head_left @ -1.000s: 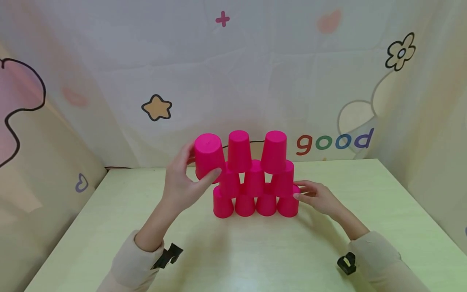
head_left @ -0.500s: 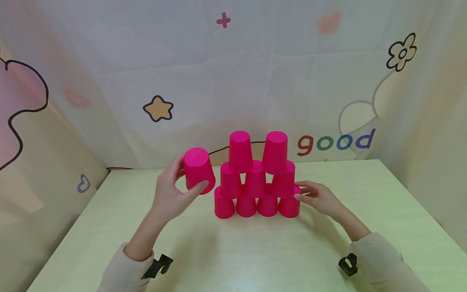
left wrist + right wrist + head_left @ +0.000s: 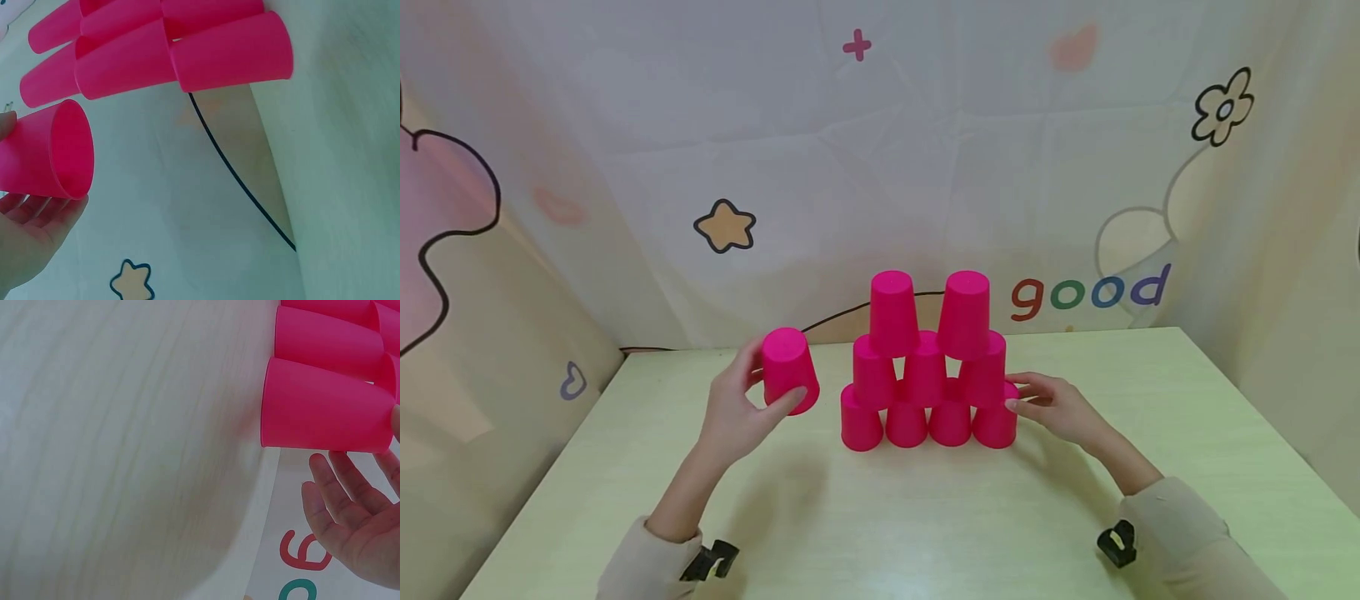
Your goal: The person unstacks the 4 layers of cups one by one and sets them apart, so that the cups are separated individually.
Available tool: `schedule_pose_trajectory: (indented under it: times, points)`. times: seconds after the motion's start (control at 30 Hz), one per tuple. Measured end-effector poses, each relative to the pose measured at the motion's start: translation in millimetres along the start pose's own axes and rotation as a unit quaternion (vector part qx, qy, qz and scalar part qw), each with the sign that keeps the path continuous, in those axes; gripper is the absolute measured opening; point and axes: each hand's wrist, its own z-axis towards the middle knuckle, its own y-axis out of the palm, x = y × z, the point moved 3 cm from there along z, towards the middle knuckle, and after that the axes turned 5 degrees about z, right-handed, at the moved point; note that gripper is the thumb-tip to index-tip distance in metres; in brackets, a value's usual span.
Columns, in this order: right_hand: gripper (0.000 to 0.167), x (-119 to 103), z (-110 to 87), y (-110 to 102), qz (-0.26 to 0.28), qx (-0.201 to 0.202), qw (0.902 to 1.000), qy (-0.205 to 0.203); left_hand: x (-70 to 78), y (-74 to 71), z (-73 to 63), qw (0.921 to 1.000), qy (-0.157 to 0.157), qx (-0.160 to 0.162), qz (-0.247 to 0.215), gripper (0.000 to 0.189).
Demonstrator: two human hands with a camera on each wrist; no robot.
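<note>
My left hand [image 3: 735, 415] grips a pink cup [image 3: 790, 371] upside down, thumb on its near side and fingers behind. This cup is above the table, left of a stack of matching upturned cups. In the left wrist view, the held cup's open mouth [image 3: 74, 150] shows. The stack has several cups in its bottom row, three in the middle and two on top, among them the top left cup [image 3: 893, 315] and top right cup [image 3: 965, 317]. My right hand [image 3: 1063, 408] is at the bottom right cup [image 3: 328, 406], its relaxed fingertips right at the cup's side.
A pale wooden table [image 3: 917, 525] bears the stack. Close behind it hangs a printed curtain [image 3: 820, 183] with a star, a flower and the word "good". Curtain panels also flank the table's left and right sides.
My left hand has carried its cup leftward and down, away from the top of the stack's left side. The right hand and the stacked cups have stayed in place.
</note>
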Motion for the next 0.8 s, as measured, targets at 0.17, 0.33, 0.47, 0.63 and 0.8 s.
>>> schedule_pose_trajectory:
  times: [0.17,0.33,0.47,0.63,0.8]
  points:
    - [0.051,0,0.0,0,-0.003,0.000,1.0000,0.003,2.4,-5.9,-3.0,0.9994,-0.032,-0.008,0.014,0.059]
    - [0.051,-1,-0.2,0,-0.002,0.000,1.0000,0.005,-28.0,-6.2,-5.2,0.9984,-0.053,-0.011,0.013,0.061]
    - [0.051,-1,-1.0,0,-0.002,0.002,1.0000,0.005,-46.7,-6.7,-4.2,0.9979,-0.063,-0.013,0.005,0.059]
    - [0.052,-2,-1.6,0,0.005,0.003,1.0000,0.006,-60.9,-6.9,-2.8,0.9959,-0.087,-0.025,0.006,0.058]
    - [0.052,-2,-1.4,1,0.006,0.002,0.9999,0.008,-76.3,-4.3,-2.8,0.9919,-0.117,-0.050,0.007,0.061]
